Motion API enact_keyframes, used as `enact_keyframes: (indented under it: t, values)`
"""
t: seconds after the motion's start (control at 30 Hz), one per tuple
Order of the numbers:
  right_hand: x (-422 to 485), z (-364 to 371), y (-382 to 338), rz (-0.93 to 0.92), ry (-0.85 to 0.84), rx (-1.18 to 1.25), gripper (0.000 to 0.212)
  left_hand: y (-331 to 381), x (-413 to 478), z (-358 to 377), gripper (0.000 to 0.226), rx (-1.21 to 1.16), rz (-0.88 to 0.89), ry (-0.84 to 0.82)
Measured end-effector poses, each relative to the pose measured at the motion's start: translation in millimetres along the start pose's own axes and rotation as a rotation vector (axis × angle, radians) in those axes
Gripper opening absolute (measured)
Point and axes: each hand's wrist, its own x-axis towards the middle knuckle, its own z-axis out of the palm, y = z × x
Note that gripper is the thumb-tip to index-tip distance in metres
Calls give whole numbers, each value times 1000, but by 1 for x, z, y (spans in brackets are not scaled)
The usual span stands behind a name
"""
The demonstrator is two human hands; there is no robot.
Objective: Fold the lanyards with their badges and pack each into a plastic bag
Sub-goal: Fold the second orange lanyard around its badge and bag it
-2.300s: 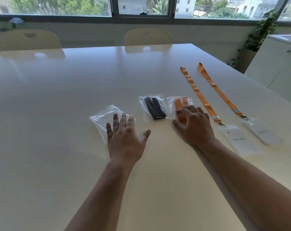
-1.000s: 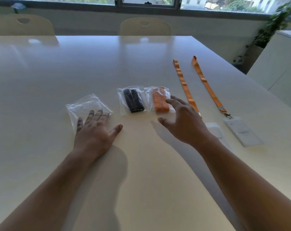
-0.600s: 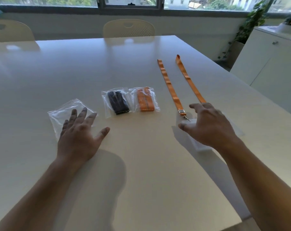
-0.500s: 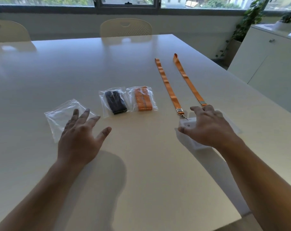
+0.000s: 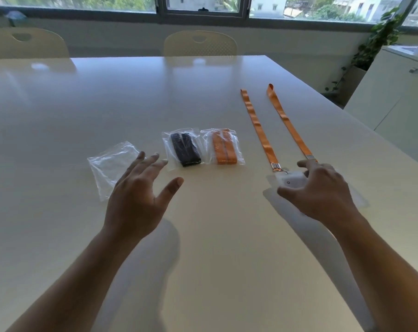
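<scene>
Head – R hand [image 5: 320, 190] grips badge [image 5: 290, 181], lanyard [image 5: 260, 133] attached

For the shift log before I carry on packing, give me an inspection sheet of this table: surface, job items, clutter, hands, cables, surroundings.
Surface: pale glossy table, window glare on it.
Job's things: empty plastic bag; black lanyard bag and orange lanyard bag, side by side; inner loose lanyard and outer loose lanyard, both orange, laid out straight; badge clipped to the inner one; the outer one's near end runs under the right hand.
Clutter: nothing seen.
Hands: left hand fingers spread, over the empty bag's near edge; right hand curled over the badge, thumb at its edge.
Cables: nothing seen.
Surroundings: middle chair, left chair, window, plant, white cabinet.
</scene>
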Motion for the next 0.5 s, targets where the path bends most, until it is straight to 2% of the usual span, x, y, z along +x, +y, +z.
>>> enact_keyframes:
  t: [0.17, 0.27, 0.4, 0.5]
  values:
    - [-3, -14, -35, -132, 176, 206, 73, 8, 0, -9, 50, -293, 13, 46]
    - [-5, -19, -67, -207, 256, 328, 76, 16, -2, -12, 38, -533, -73, 31]
    - [-10, -15, -108, -284, 308, 543, 68, 20, -3, -10, 43, -775, -119, -31]
    - [-17, -2, -134, -412, 342, 608, 62, 26, -3, -13, 36, -917, -135, -42]
